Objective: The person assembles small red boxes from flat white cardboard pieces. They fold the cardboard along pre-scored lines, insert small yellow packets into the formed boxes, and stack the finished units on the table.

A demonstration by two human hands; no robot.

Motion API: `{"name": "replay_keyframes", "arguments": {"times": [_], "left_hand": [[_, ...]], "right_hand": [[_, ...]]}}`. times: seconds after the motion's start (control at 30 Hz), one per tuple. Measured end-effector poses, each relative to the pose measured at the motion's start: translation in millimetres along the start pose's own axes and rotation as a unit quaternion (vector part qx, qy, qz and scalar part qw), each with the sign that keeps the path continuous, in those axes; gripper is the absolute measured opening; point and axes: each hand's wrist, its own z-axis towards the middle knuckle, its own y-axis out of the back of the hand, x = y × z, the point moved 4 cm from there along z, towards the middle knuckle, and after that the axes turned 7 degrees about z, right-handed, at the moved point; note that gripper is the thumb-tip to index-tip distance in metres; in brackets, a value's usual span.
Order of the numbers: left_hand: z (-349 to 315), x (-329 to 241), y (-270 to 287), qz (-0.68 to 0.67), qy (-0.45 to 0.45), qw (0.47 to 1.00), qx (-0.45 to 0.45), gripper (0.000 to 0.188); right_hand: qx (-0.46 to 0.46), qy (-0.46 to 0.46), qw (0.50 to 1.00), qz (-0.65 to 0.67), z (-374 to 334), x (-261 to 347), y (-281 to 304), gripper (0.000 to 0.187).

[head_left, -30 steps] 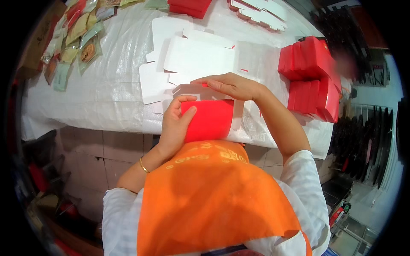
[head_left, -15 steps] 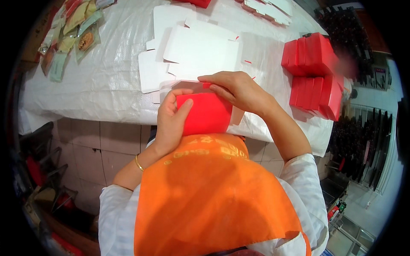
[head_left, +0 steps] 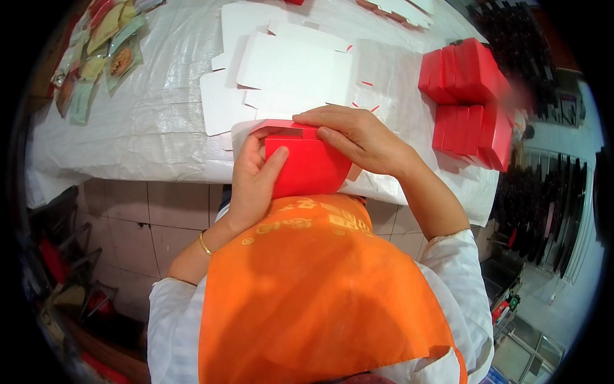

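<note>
Head view, the only one I have. My left hand [head_left: 252, 182] wraps the left side of a red box [head_left: 307, 168] that I hold at the table's near edge, just above my orange apron [head_left: 313, 288]. The thumb lies across the box's front face and the other fingers curl round behind its left wall, so the hand is closed on the box. A thin gold bangle [head_left: 203, 244] sits on that wrist.

My right hand [head_left: 364, 137] comes in from four o'clock and lies flat over the top of the same box. Its fingers [head_left: 320, 118] stretch toward nine o'clock along the top flap and press it down. They are nearly straight rather than curled, and the thumb runs along the front upper edge. So this hand bears on the box more than it grips it.

The box sits a little above the middle of the picture, touching both hands, its lower edge against the apron.

At twelve o'clock from the box lie flat white box blanks [head_left: 281, 70], overlapping on the white woven table cover [head_left: 147, 128]. At two o'clock stands a stack of finished red boxes [head_left: 470, 96], well apart from my hands. At ten o'clock, near the table's far left corner, lie small clear food packets [head_left: 105, 54].
</note>
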Motion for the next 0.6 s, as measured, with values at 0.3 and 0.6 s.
{"name": "replay_keyframes", "arguments": {"times": [0.3,0.6], "left_hand": [[-1.6,1.5,2.2,-0.028,0.008,0.999,0.024,0.036],[0.4,1.6,-1.0,-0.031,0.011,0.999,0.011,0.032]], "right_hand": [[-0.001,-0.016,1.0,0.009,-2.8,-5.2,0.5,0.034],[-0.022,-0.026,0.999,0.018,-1.7,-1.8,-3.3,0.034]]}}
